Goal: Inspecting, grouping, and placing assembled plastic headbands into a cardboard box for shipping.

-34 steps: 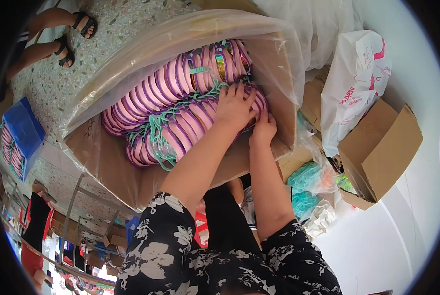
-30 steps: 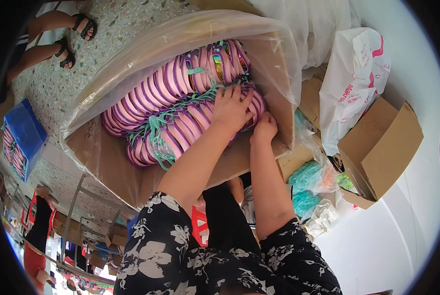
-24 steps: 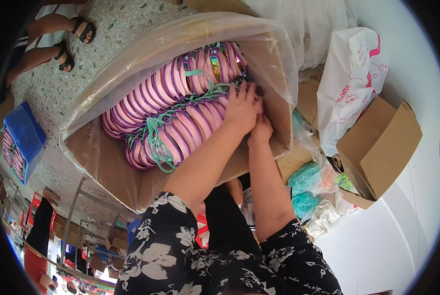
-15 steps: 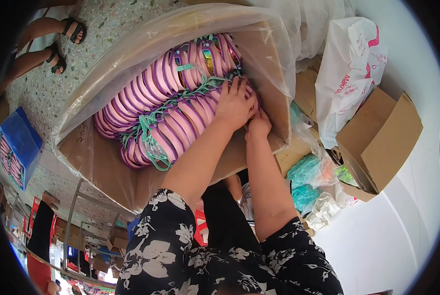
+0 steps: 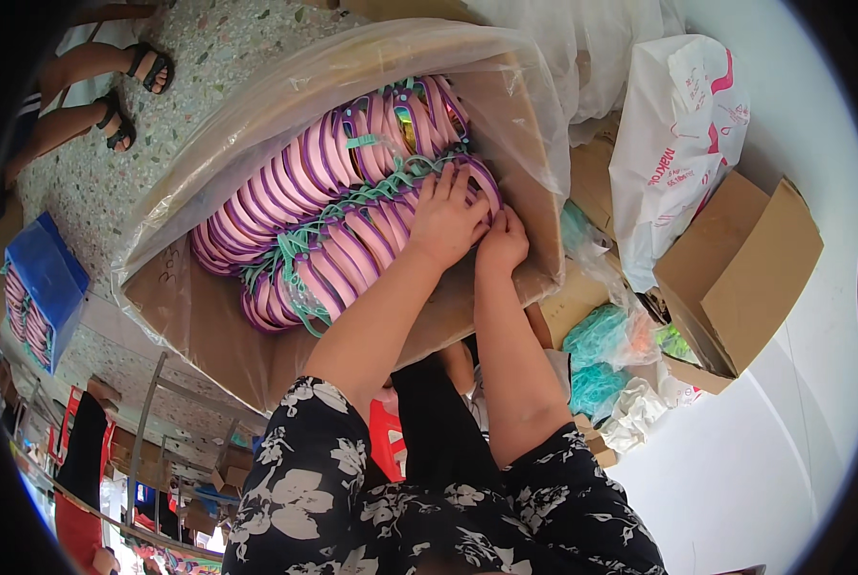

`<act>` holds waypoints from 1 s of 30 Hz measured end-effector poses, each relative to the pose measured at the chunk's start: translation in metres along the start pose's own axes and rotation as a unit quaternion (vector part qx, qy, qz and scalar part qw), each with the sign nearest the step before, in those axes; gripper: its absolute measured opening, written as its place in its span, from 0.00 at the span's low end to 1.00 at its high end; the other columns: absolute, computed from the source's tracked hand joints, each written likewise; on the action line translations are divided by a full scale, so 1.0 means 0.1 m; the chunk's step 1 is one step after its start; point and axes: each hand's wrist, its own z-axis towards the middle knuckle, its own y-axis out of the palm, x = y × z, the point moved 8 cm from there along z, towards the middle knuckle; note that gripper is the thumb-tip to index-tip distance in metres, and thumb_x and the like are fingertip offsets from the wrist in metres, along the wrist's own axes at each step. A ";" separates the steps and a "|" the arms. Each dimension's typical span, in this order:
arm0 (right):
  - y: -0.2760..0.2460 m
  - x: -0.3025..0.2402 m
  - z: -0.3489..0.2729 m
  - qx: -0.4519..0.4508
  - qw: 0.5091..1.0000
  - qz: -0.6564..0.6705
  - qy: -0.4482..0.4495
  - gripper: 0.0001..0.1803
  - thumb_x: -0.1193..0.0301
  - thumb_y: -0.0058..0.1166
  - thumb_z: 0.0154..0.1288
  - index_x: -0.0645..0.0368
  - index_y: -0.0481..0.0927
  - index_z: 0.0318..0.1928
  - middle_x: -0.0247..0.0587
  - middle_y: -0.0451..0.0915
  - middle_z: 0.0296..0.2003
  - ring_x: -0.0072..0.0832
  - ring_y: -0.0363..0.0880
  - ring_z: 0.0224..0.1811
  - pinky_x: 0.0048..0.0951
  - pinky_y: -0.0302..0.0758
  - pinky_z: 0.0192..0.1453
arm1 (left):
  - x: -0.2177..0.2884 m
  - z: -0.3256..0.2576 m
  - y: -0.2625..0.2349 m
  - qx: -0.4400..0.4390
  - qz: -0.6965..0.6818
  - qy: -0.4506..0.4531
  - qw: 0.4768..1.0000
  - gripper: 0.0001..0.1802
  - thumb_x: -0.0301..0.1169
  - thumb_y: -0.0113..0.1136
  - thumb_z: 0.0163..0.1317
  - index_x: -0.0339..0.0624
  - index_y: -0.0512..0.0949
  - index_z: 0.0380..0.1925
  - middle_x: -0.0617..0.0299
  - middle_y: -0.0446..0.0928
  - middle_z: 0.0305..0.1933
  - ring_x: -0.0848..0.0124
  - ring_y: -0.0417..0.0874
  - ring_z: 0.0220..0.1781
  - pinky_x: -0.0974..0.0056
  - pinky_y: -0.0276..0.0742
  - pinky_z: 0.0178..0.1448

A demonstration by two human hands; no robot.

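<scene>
- One carton: two rows of pink pieces
- Left hand: spread across nearer row
- Right hand: bent, grip unclear
- One blue bin, nine o'clock

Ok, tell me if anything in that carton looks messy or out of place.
The teal cords look untidy: they bunch between the two rows of pink, purple-edged pieces and trail in loose loops over the nearer row's left end, while the pieces stand in fairly even lines. No damage stands out.

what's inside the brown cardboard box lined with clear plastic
Two rows of pink, purple-edged items with teal cords; the left hand covers some, and whatever lies beneath is hidden.
</scene>
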 end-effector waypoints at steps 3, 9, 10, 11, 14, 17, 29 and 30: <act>0.01 -0.02 0.03 -0.020 1.000 -0.001 -0.003 0.15 0.69 0.53 0.68 0.64 0.84 0.49 0.52 0.85 0.45 0.39 0.85 0.45 0.34 0.78 0.53 | -0.02 -0.01 -0.04 0.014 -0.007 0.001 1.000 0.21 0.47 0.64 0.54 0.55 0.80 0.48 0.45 0.66 0.68 0.45 0.64 0.71 0.42 0.57 0.72; 0.04 0.14 0.09 -0.026 0.998 -0.054 -0.035 0.16 0.69 0.50 0.69 0.61 0.81 0.53 0.54 0.84 0.46 0.45 0.84 0.48 0.37 0.78 0.55 | -0.06 -0.03 -0.10 0.009 -0.025 0.009 1.000 0.20 0.48 0.64 0.53 0.58 0.80 0.46 0.47 0.68 0.67 0.47 0.66 0.70 0.44 0.59 0.70; 0.05 0.16 0.08 -0.026 0.996 -0.070 -0.038 0.16 0.70 0.50 0.69 0.61 0.81 0.54 0.54 0.83 0.46 0.45 0.83 0.49 0.38 0.77 0.55 | -0.07 -0.04 -0.12 0.011 -0.027 0.011 1.000 0.20 0.48 0.64 0.53 0.58 0.80 0.46 0.48 0.68 0.66 0.47 0.66 0.70 0.45 0.60 0.70; 0.07 0.17 0.09 -0.028 0.995 -0.084 -0.041 0.17 0.70 0.49 0.69 0.60 0.80 0.55 0.54 0.83 0.46 0.46 0.83 0.49 0.39 0.77 0.56 | -0.08 -0.04 -0.13 0.013 -0.026 0.013 0.999 0.20 0.48 0.65 0.53 0.58 0.80 0.45 0.48 0.69 0.66 0.48 0.66 0.70 0.45 0.60 0.69; 0.10 0.17 0.14 -0.016 0.995 -0.086 -0.052 0.15 0.69 0.53 0.66 0.59 0.83 0.50 0.52 0.84 0.42 0.48 0.84 0.43 0.41 0.78 0.51 | -0.09 -0.02 -0.17 0.015 -0.020 0.022 0.999 0.20 0.48 0.65 0.53 0.59 0.80 0.45 0.50 0.69 0.65 0.49 0.67 0.69 0.45 0.61 0.68; 0.13 0.12 0.14 -0.069 0.990 -0.114 -0.038 0.12 0.70 0.53 0.66 0.61 0.82 0.46 0.56 0.84 0.40 0.50 0.83 0.43 0.43 0.78 0.50 | -0.08 -0.05 -0.19 0.005 -0.018 0.025 1.000 0.21 0.49 0.66 0.51 0.59 0.80 0.45 0.52 0.70 0.65 0.49 0.67 0.69 0.45 0.61 0.68; 0.11 -0.17 0.10 -0.091 0.956 -0.205 -0.189 0.08 0.70 0.51 0.68 0.61 0.74 0.43 0.58 0.82 0.34 0.55 0.82 0.38 0.49 0.79 0.43 | -0.06 -0.16 -0.28 0.025 -0.039 0.054 0.997 0.26 0.45 0.70 0.46 0.57 0.78 0.48 0.54 0.70 0.64 0.50 0.67 0.69 0.45 0.64 0.66; 0.11 -0.21 0.09 -0.092 0.954 -0.209 -0.194 0.09 0.70 0.51 0.67 0.61 0.74 0.44 0.57 0.82 0.34 0.55 0.82 0.37 0.49 0.79 0.42 | -0.08 -0.15 -0.28 0.022 -0.045 0.048 0.998 0.25 0.45 0.70 0.47 0.57 0.79 0.48 0.54 0.70 0.64 0.50 0.67 0.69 0.45 0.64 0.66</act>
